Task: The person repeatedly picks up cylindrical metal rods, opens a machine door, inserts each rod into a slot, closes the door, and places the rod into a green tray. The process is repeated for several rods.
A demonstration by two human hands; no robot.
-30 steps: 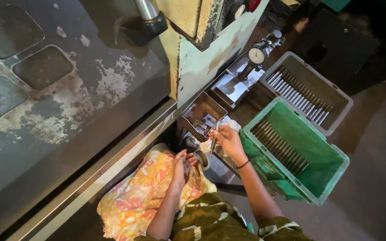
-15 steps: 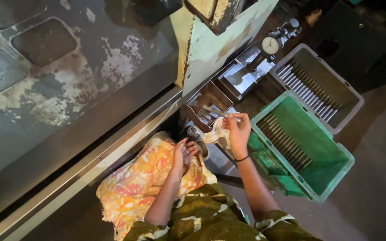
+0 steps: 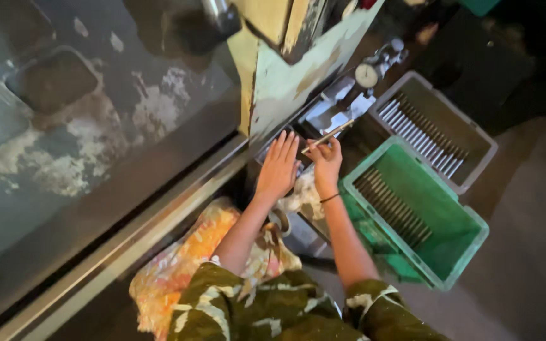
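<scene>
Right hand (image 3: 327, 159) has a pinching grip on a thin metal rod (image 3: 327, 136); left hand (image 3: 278, 169) lies flat, fingers released, beside the green plastic crate (image 3: 469, 252).

Dim, warm lighting overall. Brightest zone mid-frame on the pale green machine panel (image 3: 298, 82) and green crate (image 3: 412, 208). Upper right corner falls into deep shadow, detail lost. Soft focus throughout; slight motion blur; lower edge sleeves smeared.
</scene>
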